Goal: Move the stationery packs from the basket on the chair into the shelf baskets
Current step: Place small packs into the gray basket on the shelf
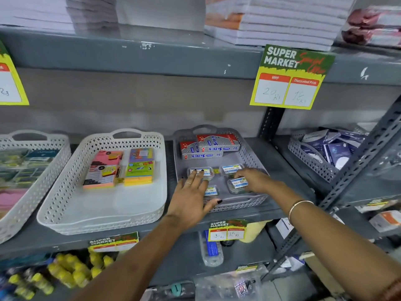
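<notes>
Head view | both hands inside grey shelf basket (249,153) | left hand (192,192) spread flat over small clear packs (200,172) | right hand (252,180) pinching one labelled pack (237,184) on basket floor | boxes (209,146) at rear

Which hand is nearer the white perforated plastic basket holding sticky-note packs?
Left. The left hand lies over the grey basket's left edge, beside the white basket; the right hand is further right, on a small clear box.
</notes>
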Action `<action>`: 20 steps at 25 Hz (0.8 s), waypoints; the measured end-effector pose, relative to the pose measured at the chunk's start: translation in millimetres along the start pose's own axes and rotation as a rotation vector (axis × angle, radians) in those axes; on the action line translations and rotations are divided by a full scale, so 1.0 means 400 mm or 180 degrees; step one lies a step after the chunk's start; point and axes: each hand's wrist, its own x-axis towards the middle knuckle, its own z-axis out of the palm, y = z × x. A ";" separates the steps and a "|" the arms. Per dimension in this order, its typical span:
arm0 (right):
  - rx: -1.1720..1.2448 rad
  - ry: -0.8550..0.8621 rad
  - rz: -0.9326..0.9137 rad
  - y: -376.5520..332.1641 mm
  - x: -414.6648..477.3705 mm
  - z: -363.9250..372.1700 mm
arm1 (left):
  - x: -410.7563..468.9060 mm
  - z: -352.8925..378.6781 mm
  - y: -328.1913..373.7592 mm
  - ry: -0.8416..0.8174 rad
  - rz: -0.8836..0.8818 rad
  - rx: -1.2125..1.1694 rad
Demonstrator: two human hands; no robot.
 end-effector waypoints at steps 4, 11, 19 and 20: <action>0.0006 0.0048 -0.0025 0.007 0.006 0.008 | 0.004 0.004 0.000 0.0041 -0.0010 0.0030; 0.0110 0.0165 -0.0026 0.013 0.008 0.025 | 0.002 -0.005 0.002 0.0075 0.0009 0.0066; -0.0026 0.0103 -0.0011 0.001 -0.007 0.013 | 0.000 -0.003 0.001 0.0072 -0.0021 0.0045; -0.0027 0.0099 -0.0007 0.001 -0.008 0.013 | 0.001 -0.004 0.001 0.0074 -0.0019 0.0039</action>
